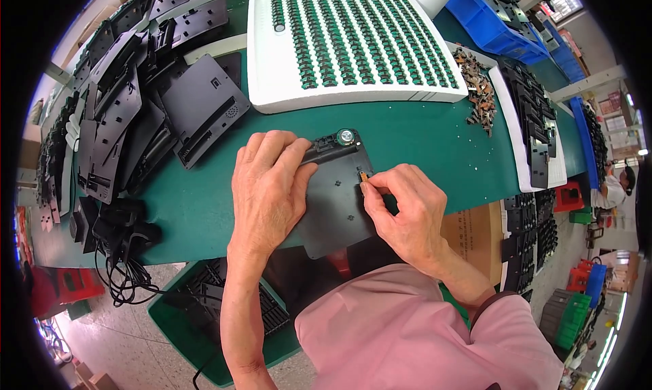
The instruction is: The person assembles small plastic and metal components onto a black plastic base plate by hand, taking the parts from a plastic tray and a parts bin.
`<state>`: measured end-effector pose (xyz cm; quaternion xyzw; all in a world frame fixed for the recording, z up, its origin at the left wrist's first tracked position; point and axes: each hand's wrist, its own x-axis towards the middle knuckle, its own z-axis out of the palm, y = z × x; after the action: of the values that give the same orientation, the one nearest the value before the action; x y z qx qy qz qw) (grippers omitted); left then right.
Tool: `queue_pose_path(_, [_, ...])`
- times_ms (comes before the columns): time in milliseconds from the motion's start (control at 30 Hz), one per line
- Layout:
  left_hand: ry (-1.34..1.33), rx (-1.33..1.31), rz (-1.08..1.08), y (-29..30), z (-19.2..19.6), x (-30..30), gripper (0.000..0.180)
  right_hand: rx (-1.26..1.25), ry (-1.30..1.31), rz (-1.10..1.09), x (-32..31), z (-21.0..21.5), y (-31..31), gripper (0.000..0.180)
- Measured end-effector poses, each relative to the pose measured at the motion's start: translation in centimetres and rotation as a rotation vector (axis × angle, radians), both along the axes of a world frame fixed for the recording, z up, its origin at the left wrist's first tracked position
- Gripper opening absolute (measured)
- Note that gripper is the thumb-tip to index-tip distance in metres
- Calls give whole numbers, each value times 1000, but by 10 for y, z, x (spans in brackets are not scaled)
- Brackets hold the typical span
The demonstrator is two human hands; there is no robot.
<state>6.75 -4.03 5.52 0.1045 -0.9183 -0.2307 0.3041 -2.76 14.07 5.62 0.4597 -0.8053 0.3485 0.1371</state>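
A black plastic panel (333,207) lies in front of me, its lower end reaching past the table's near edge. My left hand (268,186) is closed on its upper left side, the fingertips over a ridge there. A round silver part (347,137) sits in the panel's far right corner. My right hand (411,213) pinches a small copper-brown piece (364,177) against the panel's right edge. The fingers partly cover this piece, so I cannot tell whether it is seated in the panel.
Beyond the hands stands a white foam tray (272,64) with rows of small green-and-black parts. Loose brown pieces (482,95) lie right of it. Black panels (112,132) are heaped at left, above black cables (125,274). A green bin (166,322) stands below the table edge.
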Motion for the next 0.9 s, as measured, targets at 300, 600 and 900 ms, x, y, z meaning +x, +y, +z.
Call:
queue_pose_path(300, [0, -4, 1, 0, 0, 0, 25, 33, -139, 57, -7, 6, 1, 15])
queue_pose_path(600, [0, -6, 0, 0, 0, 0, 25, 69, -244, 105, -14, 11, 4, 17])
queue_pose_path(900, [-9, 0, 3, 1, 1, -1, 25, 91, -242, 184, -26, 14, -1, 12])
